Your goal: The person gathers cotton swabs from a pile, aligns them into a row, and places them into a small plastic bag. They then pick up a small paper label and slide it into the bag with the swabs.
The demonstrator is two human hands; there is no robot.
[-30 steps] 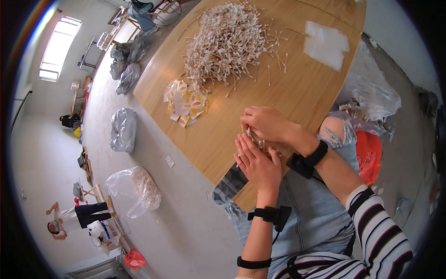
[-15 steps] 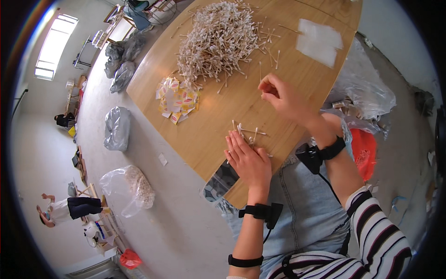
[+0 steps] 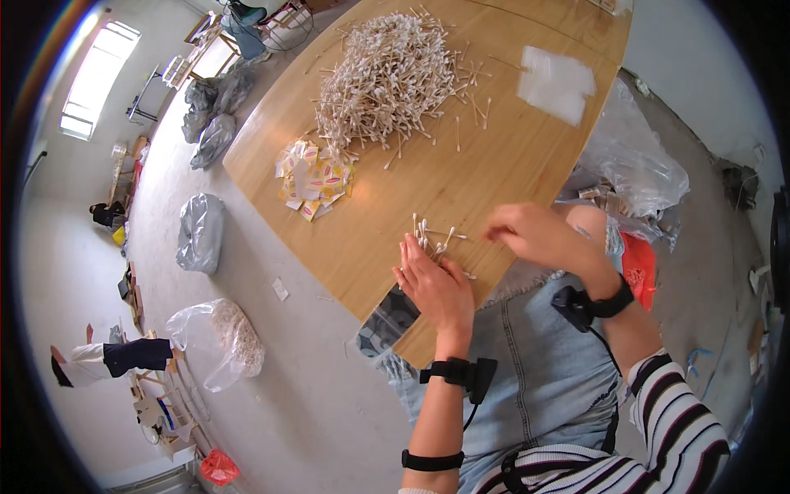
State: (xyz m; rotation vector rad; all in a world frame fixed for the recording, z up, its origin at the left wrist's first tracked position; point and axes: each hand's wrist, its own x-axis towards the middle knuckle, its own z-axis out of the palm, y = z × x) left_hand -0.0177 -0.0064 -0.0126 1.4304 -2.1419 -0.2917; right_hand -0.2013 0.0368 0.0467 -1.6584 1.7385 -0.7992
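Observation:
My left hand [image 3: 434, 286] rests at the near edge of the wooden table [image 3: 362, 272], its fingers stretched out beside a small group of cotton swabs [image 3: 425, 236]. Several swab tips stick out past the fingers, while the palm hides the rest. To the right, my right hand [image 3: 539, 236] hovers over the table's near right edge, its fingers curled in. Whether anything is between those fingertips cannot be made out. Farther off lies a big heap of cotton swabs [image 3: 383, 78], with loose ones on its right side.
Small yellow and white printed slips [image 3: 314, 177] are piled left of the heap. A stack of clear plastic bags [image 3: 555, 85] lies at the far right. Under my left hand's side sits a dark patterned flat item [image 3: 387, 321]. Filled bags [image 3: 239, 337] stand on the floor.
My right hand has come back from near the swab heap toward my body and the left hand. The left hand has tilted slightly, staying by the small group of swabs.

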